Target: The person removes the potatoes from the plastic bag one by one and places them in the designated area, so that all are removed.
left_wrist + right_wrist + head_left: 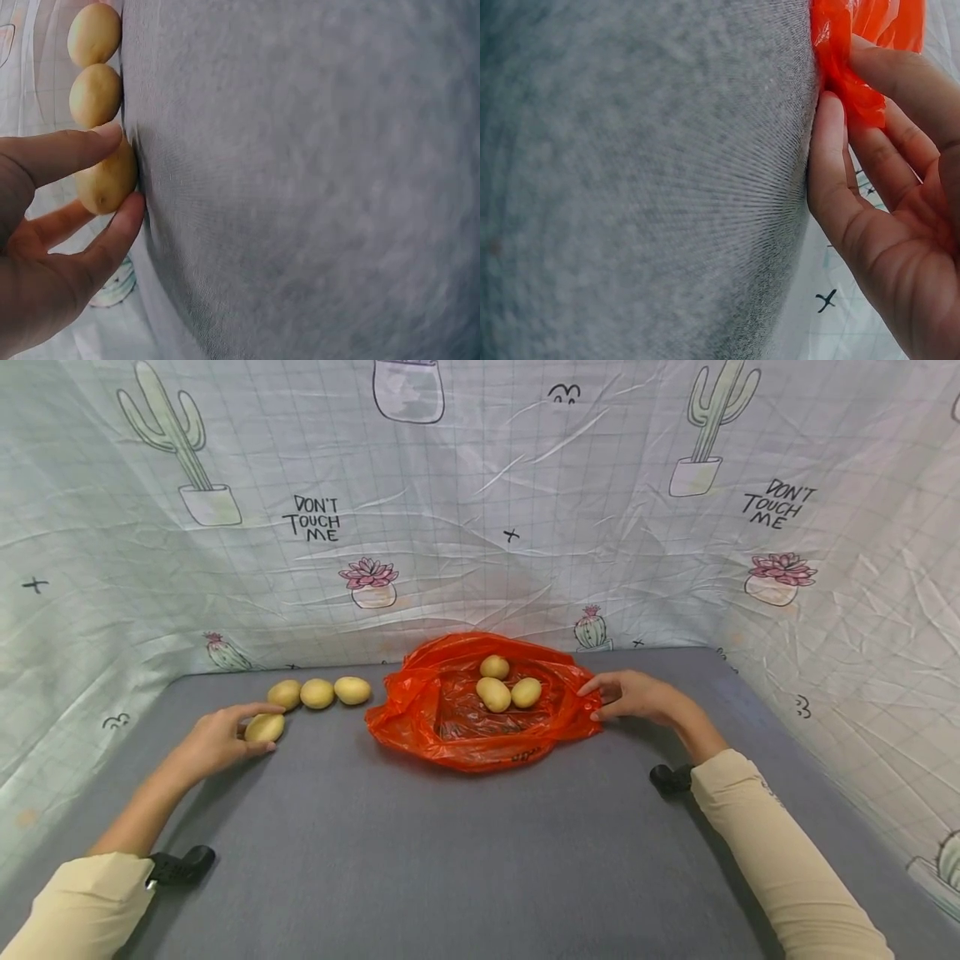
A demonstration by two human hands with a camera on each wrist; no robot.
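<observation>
Red translucent plastic is seen as a crumpled bag (472,753), laid flat on a grey fabric-covered table (480,860) with its mouth spread wide toward the viewer. Three yellow potatoes (493,694) are contained in it, grouped toward the back: two are set side by side in front, and one smaller-looking specimen is placed behind them. Dark printing is borne on the front wall of the bag, near its lower right edge.

At the left, a single potato (264,728) is held by the left hand (217,739), pinched between thumb and fingers in a grip as narrow as the tuber itself; whether it is raised off the fabric cannot be told. Just behind it, a row of three potatoes (317,694) is arranged along the back of the table, between the left hand and the bag.

At the right, the bag's gathered right edge is gripped by the right hand (637,693); in the right wrist view, the red film is shown caught between the thumb and the fingers.

Both forearms are partly covered by cream sleeves (780,852), and a black device (183,866) is worn at each wrist. The scene is enclosed by a pale grid-patterned curtain (465,485), printed with potted cacti, pink succulents and the words "DON'T TOUCH ME".
</observation>
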